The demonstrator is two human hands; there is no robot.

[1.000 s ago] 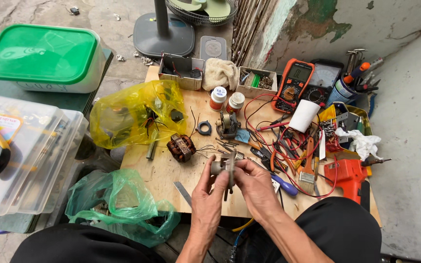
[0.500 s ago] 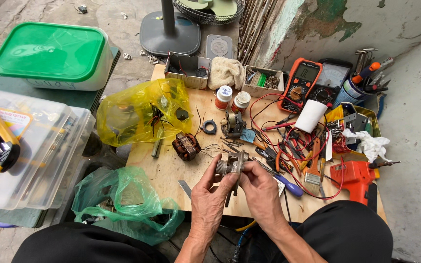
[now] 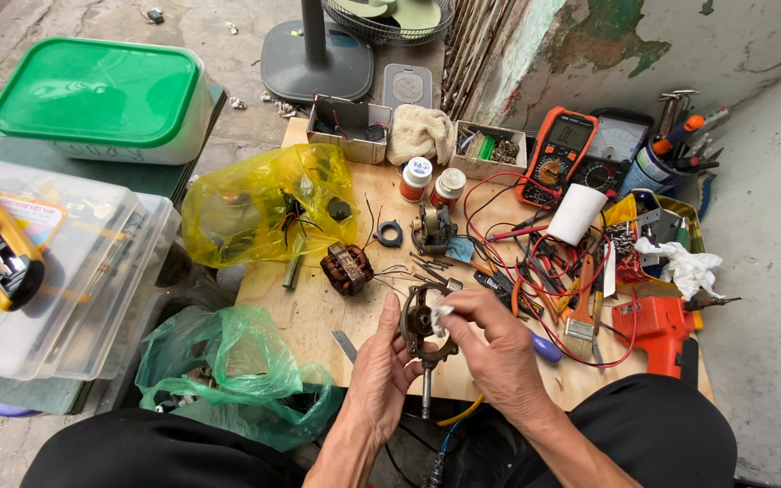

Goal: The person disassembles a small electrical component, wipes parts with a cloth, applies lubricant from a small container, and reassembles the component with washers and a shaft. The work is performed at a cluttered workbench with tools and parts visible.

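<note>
Motor bracket [image 3: 422, 327] held in left hand [image 3: 381, 366] grip; right hand [image 3: 497, 348] pinches white scrap [image 3: 442, 314], bracket centre partly hidden

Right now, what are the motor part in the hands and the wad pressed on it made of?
Motor bracket: looks like cast metal, dull dark grey, greasy, with a bare steel-looking shaft below. Wad: white, crumpled, probably tissue or cloth; can't tell which.
</note>
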